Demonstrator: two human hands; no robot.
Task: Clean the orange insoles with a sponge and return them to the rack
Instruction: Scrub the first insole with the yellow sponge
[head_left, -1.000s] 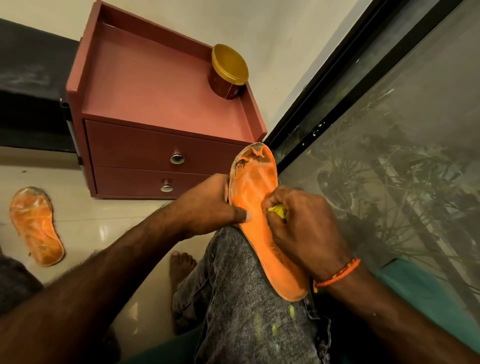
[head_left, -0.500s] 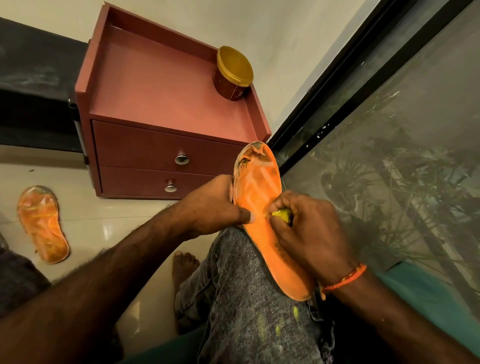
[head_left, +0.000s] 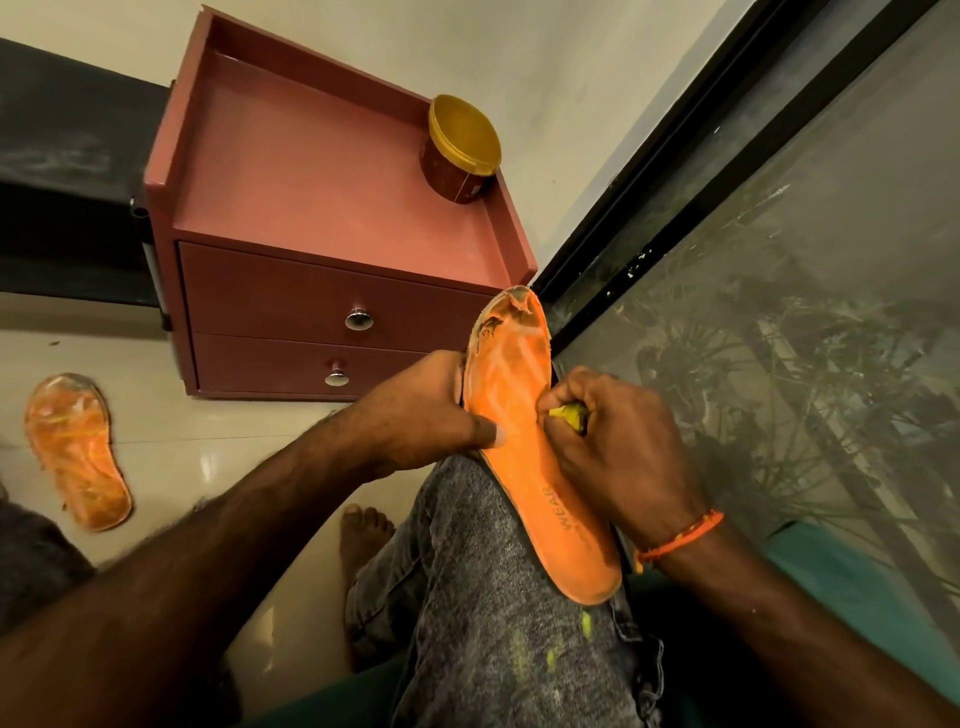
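Note:
An orange insole (head_left: 524, 431) lies lengthwise on my right thigh, its worn toe end pointing away from me. My left hand (head_left: 415, 415) grips its left edge, thumb pressed on the orange face. My right hand (head_left: 618, 447) is curled round a small yellow sponge (head_left: 569, 415) and presses it against the insole's right side near the middle. Most of the sponge is hidden inside the fist. A second orange insole (head_left: 78, 452), streaked and dirty, lies flat on the floor at the far left.
A reddish-brown cabinet (head_left: 332, 171) with two drawers stands ahead against the wall; a brown jar with a gold lid (head_left: 460, 150) sits on its top at the back right. A dark-framed glass pane (head_left: 779, 312) runs along my right. My bare foot (head_left: 366, 530) rests on the pale tiled floor.
My right hand with the sponge has slid a little toward the insole's right edge. The left hand keeps its hold, and the view has shifted slightly.

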